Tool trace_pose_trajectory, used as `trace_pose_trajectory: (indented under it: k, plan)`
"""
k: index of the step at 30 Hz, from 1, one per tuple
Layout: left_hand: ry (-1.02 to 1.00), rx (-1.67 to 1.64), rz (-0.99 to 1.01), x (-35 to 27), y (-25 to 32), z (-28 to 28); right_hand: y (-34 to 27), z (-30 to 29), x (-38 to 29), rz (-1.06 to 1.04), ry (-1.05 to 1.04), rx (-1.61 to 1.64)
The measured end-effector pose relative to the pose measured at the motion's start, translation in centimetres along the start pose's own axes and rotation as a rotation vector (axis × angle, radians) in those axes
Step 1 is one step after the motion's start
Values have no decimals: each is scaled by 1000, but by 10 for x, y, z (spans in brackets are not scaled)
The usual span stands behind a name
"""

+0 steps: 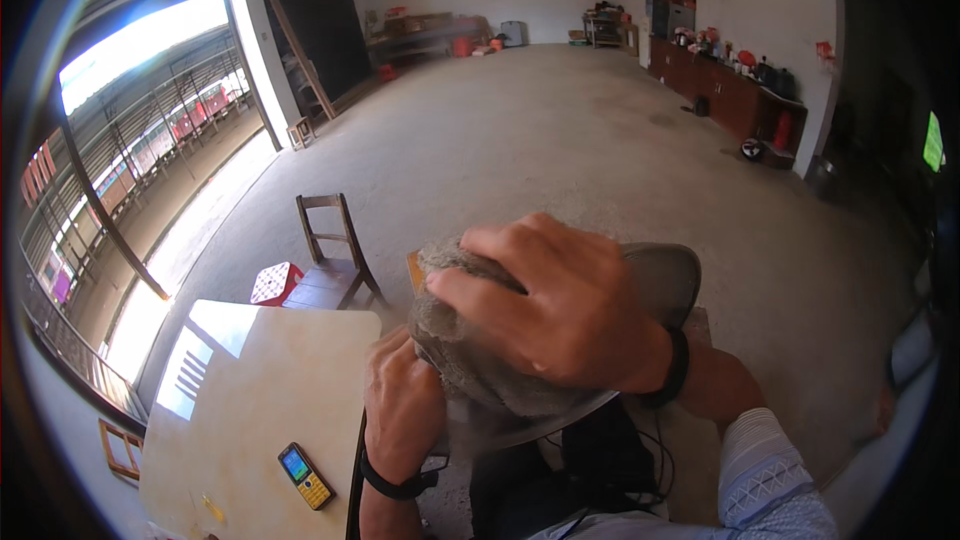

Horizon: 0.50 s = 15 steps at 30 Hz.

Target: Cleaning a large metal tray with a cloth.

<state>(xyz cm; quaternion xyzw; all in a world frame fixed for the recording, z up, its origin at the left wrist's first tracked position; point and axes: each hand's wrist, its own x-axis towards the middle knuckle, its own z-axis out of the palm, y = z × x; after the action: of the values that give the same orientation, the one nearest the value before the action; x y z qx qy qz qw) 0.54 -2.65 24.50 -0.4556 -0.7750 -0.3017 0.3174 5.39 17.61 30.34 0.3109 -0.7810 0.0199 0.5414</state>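
Observation:
My right hand (555, 300) is bent over a bunched grey cloth (442, 322), fingers curled into it. The cloth lies against a dark round-edged object (667, 277) in front of my lap; blur and my hand hide most of it, so its kind is unclear. My left hand (405, 390) grips this object at its left side, with the fingertips hidden. Both wrists wear black bands. Left of my left hand, a yellow and black keypad phone (307, 475) lies on a pale glossy table (247, 390).
Beyond the table stand a dark wooden chair (322, 277) and a red stool with a white patterned top (274, 283). Dark cords (664, 457) hang by my legs. A brown cabinet (705, 82) with several items lines the right wall. A wide doorway (165, 127) opens at left.

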Motion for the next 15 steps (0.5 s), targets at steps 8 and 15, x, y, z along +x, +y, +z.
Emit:
trace_pose_trajectory:
  k: [8, 15]
  plan:
    - [-14, -66, 37, 4, 2, 1, -8, 4, -15, 47, -25, 128]
    - [0, -7, 8, 1, 7, 2, 25, -22, -41, 10, -103, -64]
